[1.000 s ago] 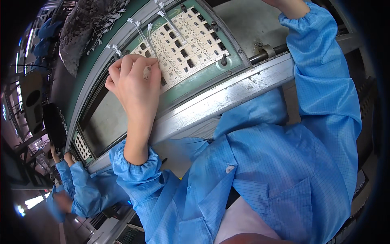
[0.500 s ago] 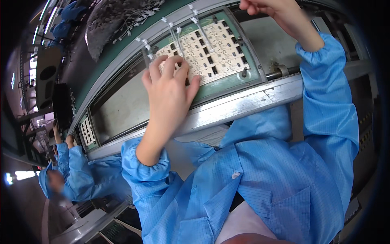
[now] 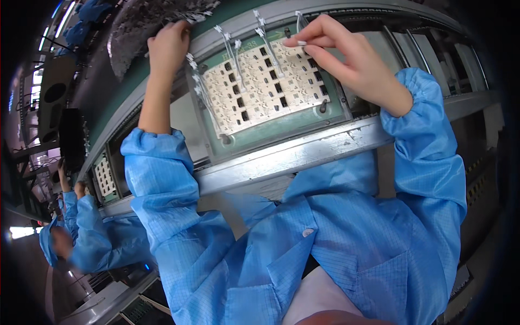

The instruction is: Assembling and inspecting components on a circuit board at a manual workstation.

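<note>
My right hand [image 3: 352,62] pinches a small white plug connector [image 3: 301,43] with short wires over the far right part of a pale panel of circuit boards [image 3: 254,100]. The panel has rows of black components and lies on a green carrier plate [image 3: 265,134]. At the far left, my left hand [image 3: 169,49] curls its fingers at the edge of a heap of wired connectors [image 3: 142,32]; what they grip, if anything, is hidden. White-ended wire leads [image 3: 233,51] lie across the panel's far edge, and more leads [image 3: 200,89] hang along its left side.
A metal rail [image 3: 292,157] runs along the near side of the conveyor, between me and the carrier. Further left, a person in blue [image 3: 108,238] works beside another panel [image 3: 104,176]. A green ledge [image 3: 122,105] borders the far side.
My left hand has left the panel and reached up to the connector heap. My right hand has come down over the panel's far right corner. More leads now show along the left side.
</note>
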{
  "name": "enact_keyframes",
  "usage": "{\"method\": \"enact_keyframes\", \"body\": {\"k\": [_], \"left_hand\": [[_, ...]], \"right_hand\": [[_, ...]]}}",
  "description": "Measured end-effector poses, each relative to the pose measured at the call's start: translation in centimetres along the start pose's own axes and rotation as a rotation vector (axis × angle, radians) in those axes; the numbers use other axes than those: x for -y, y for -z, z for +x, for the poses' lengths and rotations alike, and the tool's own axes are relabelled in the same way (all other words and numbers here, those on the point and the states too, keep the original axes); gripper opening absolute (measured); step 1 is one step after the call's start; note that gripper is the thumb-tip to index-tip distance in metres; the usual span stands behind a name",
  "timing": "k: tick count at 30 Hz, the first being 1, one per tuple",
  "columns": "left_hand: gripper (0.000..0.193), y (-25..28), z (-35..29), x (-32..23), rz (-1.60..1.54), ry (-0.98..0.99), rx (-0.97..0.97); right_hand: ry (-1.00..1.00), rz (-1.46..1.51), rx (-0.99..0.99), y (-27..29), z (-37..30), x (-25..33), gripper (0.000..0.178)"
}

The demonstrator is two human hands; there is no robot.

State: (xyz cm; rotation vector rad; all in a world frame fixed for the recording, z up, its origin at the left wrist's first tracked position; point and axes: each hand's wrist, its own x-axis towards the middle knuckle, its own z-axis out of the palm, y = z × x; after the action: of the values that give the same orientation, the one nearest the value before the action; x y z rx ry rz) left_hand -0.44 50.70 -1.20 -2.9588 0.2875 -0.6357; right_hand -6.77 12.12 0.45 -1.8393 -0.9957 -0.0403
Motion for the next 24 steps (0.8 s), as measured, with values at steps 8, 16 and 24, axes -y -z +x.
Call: {"method": "enact_keyframes", "body": {"k": [8,16,24], "left_hand": [[0.020,1.4,1.7,-1.6,0.001,0.110,-0.032],[0.014,-1.7,1.1,0.5,-0.017,0.184,-0.103],[0.017,-2.0,1.1,0.2,0.191,0.199,-0.116]], "right_hand": [[0.200,-0.294,0.086,-2.0,0.2,0.6,0.010],[0.227,-0.368,0.231,-2.9,0.1,-0.1,0.004],[0.140,-0.344,0.203,-2.8,-0.1,0.2,0.006]]}}
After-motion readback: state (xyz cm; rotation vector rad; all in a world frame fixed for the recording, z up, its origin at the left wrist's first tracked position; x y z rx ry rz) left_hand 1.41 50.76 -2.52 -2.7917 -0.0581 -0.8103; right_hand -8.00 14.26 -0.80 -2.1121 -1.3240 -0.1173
